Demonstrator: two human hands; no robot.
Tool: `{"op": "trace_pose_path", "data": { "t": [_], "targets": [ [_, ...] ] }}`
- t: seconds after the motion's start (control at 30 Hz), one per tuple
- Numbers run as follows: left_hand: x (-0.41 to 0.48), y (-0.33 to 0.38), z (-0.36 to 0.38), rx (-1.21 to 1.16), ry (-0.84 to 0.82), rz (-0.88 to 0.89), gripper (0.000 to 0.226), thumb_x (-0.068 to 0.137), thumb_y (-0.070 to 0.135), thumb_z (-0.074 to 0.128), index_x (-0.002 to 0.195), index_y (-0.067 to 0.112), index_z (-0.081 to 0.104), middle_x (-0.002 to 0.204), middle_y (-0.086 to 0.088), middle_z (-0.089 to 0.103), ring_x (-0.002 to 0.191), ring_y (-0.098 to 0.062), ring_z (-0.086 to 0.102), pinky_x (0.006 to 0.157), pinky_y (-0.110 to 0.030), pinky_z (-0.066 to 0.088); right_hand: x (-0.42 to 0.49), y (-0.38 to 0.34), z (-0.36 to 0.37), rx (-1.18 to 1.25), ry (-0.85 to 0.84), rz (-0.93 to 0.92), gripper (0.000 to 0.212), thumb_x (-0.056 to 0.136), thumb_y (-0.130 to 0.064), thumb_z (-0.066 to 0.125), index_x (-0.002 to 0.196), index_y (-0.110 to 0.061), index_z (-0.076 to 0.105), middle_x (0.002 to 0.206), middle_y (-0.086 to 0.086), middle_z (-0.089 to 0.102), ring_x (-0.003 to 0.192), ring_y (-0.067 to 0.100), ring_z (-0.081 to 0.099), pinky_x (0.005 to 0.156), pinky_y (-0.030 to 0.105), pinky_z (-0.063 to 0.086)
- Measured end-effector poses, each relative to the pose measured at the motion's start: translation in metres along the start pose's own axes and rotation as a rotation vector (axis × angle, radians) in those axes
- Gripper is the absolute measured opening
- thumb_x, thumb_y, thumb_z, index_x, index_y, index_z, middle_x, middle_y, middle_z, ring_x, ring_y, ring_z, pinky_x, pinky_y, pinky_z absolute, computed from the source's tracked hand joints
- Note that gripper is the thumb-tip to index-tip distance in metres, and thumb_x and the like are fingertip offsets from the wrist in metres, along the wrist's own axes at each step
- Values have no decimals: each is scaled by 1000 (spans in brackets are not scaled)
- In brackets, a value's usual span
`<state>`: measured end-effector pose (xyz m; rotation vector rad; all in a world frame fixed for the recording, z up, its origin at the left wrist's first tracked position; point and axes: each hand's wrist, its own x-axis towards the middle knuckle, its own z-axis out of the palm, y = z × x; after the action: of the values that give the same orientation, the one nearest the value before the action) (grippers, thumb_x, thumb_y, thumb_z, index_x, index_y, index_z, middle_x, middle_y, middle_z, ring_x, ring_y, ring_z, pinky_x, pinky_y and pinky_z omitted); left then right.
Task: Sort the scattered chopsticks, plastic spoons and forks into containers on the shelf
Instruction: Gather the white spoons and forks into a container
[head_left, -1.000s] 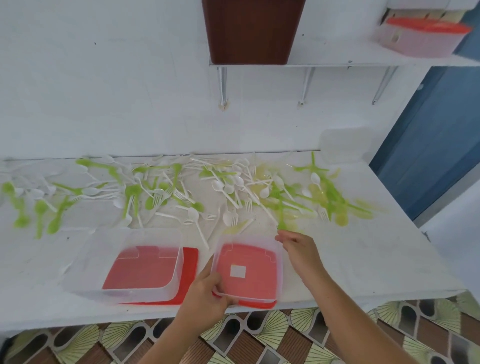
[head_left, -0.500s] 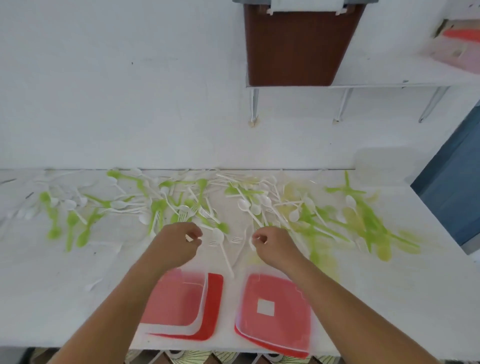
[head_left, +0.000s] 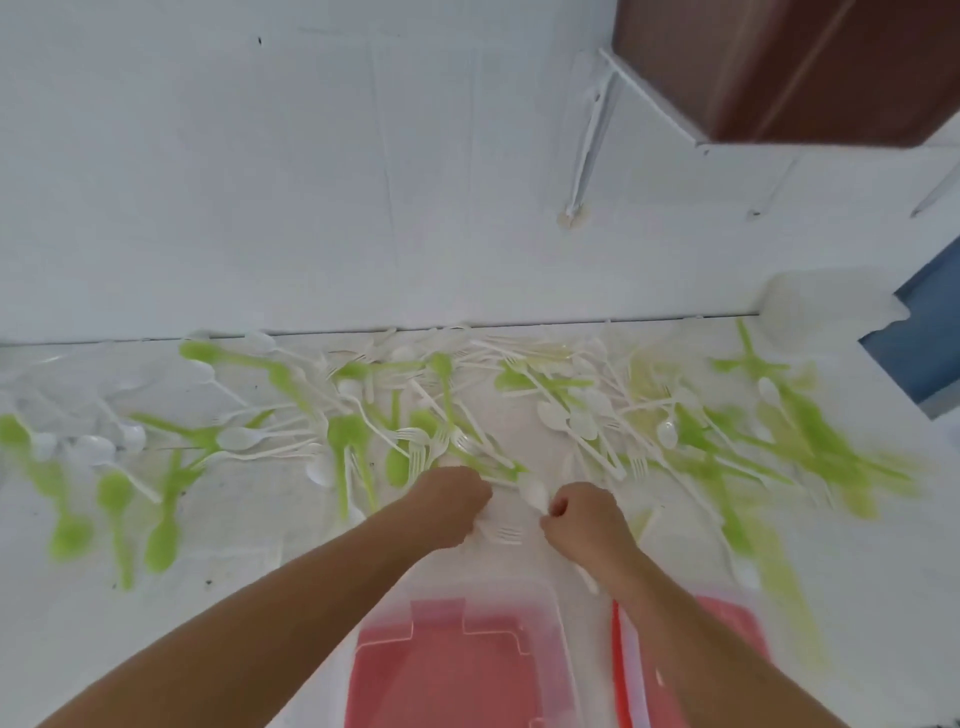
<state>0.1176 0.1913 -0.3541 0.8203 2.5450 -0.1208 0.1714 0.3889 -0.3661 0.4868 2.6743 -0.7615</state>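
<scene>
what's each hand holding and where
Left hand grips a white fork by its handle; right hand pinches a white spoon just behind its bowl.

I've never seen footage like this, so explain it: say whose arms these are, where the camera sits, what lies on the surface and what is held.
No machine here: a person works bare-handed, and one camera on their head looks down at the arms. Green spoons and white cutlery lie scattered across the white table, with a clear left container and right container on red lids nearest the camera. The left hand seems to grip a white fork, the right hand a white spoon; blur hides detail.
</scene>
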Motion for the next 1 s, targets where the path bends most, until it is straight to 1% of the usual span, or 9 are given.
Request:
{"op": "trace_pose_path", "data": {
  "t": [0.17, 0.27, 0.4, 0.5, 0.67, 0.83, 0.9, 0.97, 1.0],
  "targets": [
    [8, -13, -7, -301, 36, -7, 9, 92, 16, 69, 99, 10, 67, 111, -7, 65, 106, -29, 65, 80, -28, 47, -6, -11, -29, 656, 101, 154, 17, 82, -3, 79, 89, -12, 68, 68, 5, 68, 54, 18, 65, 50, 29, 49],
    [1, -29, -23, -689, 180, -97, 25, 92, 28, 75, 80, 10, 64, 82, -5, 64, 82, -23, 66, 76, -33, 53, -4, -26, -41, 883, 113, 159, 14, 85, -1, 78, 81, -2, 65, 71, 15, 68, 56, 22, 65, 52, 32, 52],
    [-19, -34, -45, -1252, 408, -224, 22, 97, 28, 72, 85, 9, 74, 82, -9, 75, 69, -14, 75, 65, -34, 64, 0, -61, -44, 1033, -74, 68, 11, 90, -5, 76, 81, -1, 70, 80, 17, 73, 69, 26, 70, 61, 35, 57],
    [-26, -39, -51, -1464, 443, -260, 17, 99, 21, 70, 94, 6, 75, 90, -14, 77, 80, -22, 78, 71, -42, 66, 3, -90, -38, 947, -157, 8, 12, 90, -8, 77, 84, 1, 71, 80, 14, 75, 70, 24, 72, 64, 36, 58],
    [-34, -78, -30, -1405, 535, -456, 14, 93, 15, 77, 92, 1, 74, 78, -16, 69, 65, -20, 72, 64, -43, 65, 28, -75, -31, 491, -5, -49, 24, 92, -16, 71, 74, -5, 61, 77, 15, 71, 71, 24, 75, 70, 39, 62],
    [-39, -105, 3, -1341, 491, -554, 24, 95, 20, 74, 85, -2, 69, 72, -12, 63, 58, -17, 69, 56, -37, 63, 27, -44, -14, 104, -7, -42, 35, 81, 3, 52, 67, -20, 28, 68, 0, 29, 60, 16, 26, 56, 28, 18],
    [-38, -105, 14, -1302, 461, -559, 28, 97, 21, 71, 85, -4, 65, 70, -12, 60, 54, -16, 67, 53, -32, 59, 27, -38, -8, 77, 33, -35, 34, 79, -1, 56, 68, -24, 33, 77, -5, 32, 68, 17, 36, 59, 24, 22],
    [-37, -107, 22, -1276, 425, -563, 29, 98, 24, 68, 85, -2, 63, 67, -11, 58, 51, -17, 64, 52, -32, 57, 26, -33, -2, -88, 32, -26, 12, 87, -16, 64, 96, -23, 62, 102, -4, 46, 95, 23, 55, 74, 26, 35],
    [-35, -110, 25, -1253, 402, -562, 30, 99, 27, 66, 85, 0, 62, 64, -9, 58, 49, -19, 63, 53, -33, 56, 27, -31, 1, -191, 22, -19, 27, 90, -23, 64, 117, -18, 64, 115, -2, 49, 106, 25, 58, 79, 27, 39]
  ]
}}
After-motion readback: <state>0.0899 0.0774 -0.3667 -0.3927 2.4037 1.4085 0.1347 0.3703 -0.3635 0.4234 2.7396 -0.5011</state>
